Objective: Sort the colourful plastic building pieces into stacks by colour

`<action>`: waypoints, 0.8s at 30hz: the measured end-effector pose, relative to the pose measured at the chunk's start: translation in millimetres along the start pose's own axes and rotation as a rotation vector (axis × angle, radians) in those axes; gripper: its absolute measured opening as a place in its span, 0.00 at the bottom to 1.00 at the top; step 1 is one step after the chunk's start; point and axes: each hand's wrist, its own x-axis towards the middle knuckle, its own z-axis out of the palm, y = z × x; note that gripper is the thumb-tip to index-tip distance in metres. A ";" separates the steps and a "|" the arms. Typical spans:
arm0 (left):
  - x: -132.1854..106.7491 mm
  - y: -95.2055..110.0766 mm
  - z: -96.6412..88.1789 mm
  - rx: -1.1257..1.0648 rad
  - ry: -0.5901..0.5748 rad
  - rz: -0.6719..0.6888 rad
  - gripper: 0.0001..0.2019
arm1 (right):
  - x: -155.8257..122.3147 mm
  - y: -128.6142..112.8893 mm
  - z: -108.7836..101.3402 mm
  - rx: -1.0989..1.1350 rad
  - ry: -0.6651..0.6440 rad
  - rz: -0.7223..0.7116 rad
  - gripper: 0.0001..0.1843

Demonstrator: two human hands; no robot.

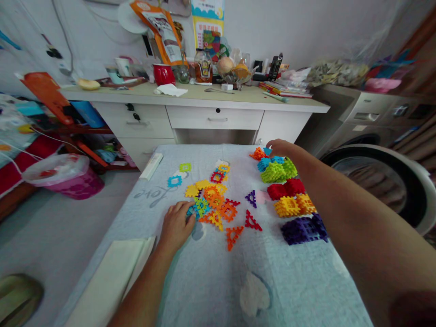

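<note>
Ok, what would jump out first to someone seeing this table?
The bright loose pile of plastic pieces in the middle of the table, with the left hand touching its near edge. Then the colour-sorted stacks along the right side, green stack down to purple stack, with the right hand at their far end.

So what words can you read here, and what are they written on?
"Love": grey curly letters on the pale blue cloth, near its left edge.
Orange bag on the wall: print too blurred to read.
Yellow poster: too blurred.
Jar label: too small.
</note>
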 end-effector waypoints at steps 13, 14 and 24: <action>0.4 2.6 -2.2 -0.008 0.003 -0.005 0.17 | 23.1 4.3 20.5 -0.068 -0.089 -0.058 0.30; 0.3 2.3 -2.1 -0.010 0.000 -0.004 0.17 | 24.2 3.5 22.3 -0.065 -0.091 -0.058 0.30; 0.5 0.6 -1.2 -0.012 -0.006 0.006 0.16 | 37.1 7.1 36.7 -0.094 -0.095 -0.064 0.29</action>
